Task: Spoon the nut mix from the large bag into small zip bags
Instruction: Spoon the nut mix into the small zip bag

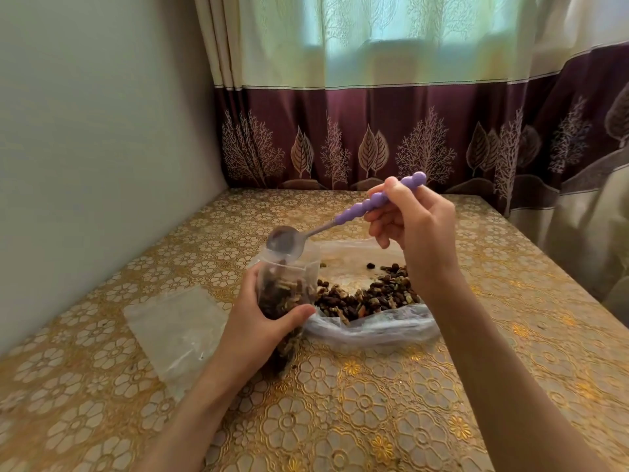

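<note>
On the gold floral-patterned counter (374,403), the left hand (258,328) grips a partly filled small clear zip bag (286,294), an empty flat one (177,328) awaits, and the right hand (415,226) holds the emptied purple-handled metal spoon (284,241) above it, nut mix (367,298) remaining in the large clear bag (371,327).

We see a home room, patterned maroon-and-cream curtain (374,131) over a lit window (391,32), gold floral vinyl cloth on the counter (374,403), plain painted wall (102,131).
</note>
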The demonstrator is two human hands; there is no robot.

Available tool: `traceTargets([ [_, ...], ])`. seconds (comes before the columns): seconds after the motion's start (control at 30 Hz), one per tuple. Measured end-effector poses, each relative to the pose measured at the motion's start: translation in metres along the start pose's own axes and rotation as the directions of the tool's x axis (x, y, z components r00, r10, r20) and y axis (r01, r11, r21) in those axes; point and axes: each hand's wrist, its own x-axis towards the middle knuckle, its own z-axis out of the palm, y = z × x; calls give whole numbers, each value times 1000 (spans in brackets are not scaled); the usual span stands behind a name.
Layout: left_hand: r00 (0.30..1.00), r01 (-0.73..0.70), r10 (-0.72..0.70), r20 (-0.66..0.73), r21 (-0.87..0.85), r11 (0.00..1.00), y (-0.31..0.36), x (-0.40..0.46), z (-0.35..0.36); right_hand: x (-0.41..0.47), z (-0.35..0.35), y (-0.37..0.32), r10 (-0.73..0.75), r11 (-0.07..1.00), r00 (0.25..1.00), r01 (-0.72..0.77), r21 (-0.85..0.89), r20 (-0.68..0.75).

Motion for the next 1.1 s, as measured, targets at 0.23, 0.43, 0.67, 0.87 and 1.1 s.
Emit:
traceTargets([
  [0.23, 986, -25, 29, -163, 24, 999, 2, 1, -3, 6, -16, 22, 166, 986, 940, -166, 24, -300],
  [0.43, 969, -23, 33, -245, 41, 999, -2, 1, -9, 5, -34, 52, 252, 899, 900, -354, -260, -355],
  [0.67, 973, -26, 36, -226, 46, 999, -2, 2, -4, 9, -50, 61, 299, 825, 881, -431, -365, -366],
  [0.87, 974, -37, 46, -220, 46, 998, -1, 4, -6, 10, -49, 59, 461, 782, 844, -532, -324, -275],
  [1.1, 974, -45, 54, -218, 48, 998, -2, 3, -5, 6, -42, 63, 515, 772, 812, -579, -264, -275],
])
